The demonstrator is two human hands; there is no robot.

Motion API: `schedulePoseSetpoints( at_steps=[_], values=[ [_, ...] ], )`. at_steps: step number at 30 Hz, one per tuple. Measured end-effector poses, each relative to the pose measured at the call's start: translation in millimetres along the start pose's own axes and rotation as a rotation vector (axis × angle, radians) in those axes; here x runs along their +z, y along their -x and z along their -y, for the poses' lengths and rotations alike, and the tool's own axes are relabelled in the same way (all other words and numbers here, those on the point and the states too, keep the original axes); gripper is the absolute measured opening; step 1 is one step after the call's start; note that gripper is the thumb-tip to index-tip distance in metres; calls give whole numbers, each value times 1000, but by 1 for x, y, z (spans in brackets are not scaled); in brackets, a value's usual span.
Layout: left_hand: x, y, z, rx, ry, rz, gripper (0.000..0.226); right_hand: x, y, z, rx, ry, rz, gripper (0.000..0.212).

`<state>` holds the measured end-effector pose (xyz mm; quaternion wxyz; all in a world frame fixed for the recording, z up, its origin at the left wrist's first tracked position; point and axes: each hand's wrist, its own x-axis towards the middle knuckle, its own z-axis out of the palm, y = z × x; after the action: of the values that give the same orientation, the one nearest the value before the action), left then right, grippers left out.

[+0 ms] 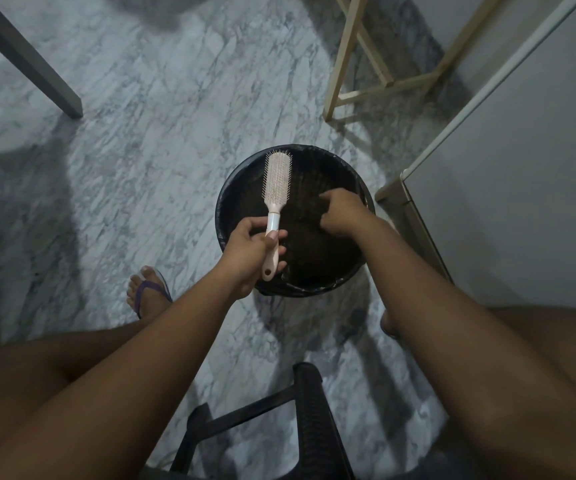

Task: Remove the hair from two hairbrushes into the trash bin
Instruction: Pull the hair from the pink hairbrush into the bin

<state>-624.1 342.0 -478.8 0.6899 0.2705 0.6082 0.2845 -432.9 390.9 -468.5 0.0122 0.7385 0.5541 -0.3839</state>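
A pink hairbrush (pixel 277 181) with a white collar points away from me, bristles up, over the left side of the black trash bin (pixel 231 188). My left hand (pixel 250 252) is shut on its handle near the bin's near-left rim. Over the bin's right half hovers my right hand (pixel 340 213), palm down, fingers bent downward and pinched together; whether hair is between them is too dark to tell. The bin is lined with a black bag and its inside is dark. Only one hairbrush is in view.
The bin stands on a grey marble floor. A white cabinet (pixel 508 174) is right beside it, a pale wooden frame (pixel 362 64) behind it, a grey leg (pixel 27 60) at far left. A black plastic stool (pixel 300 420) sits between my knees. My sandalled foot (pixel 148 292) is left of the bin.
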Motion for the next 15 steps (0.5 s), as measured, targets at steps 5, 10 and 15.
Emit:
schedulePoseSetpoints(
  at_steps=[5, 10, 15],
  values=[
    [2, 0, -3, 10, 6, 5, 25, -8, 6, 13, -117, -267, -346, 29],
    [5, 1, -5, 6, 13, 32, 26, -7, 16, 37, -228, -439, -284, 58],
    [11, 2, -10, 25, 21, 41, 26, 1, 17, 42, -236, -358, -288, 67]
  ],
)
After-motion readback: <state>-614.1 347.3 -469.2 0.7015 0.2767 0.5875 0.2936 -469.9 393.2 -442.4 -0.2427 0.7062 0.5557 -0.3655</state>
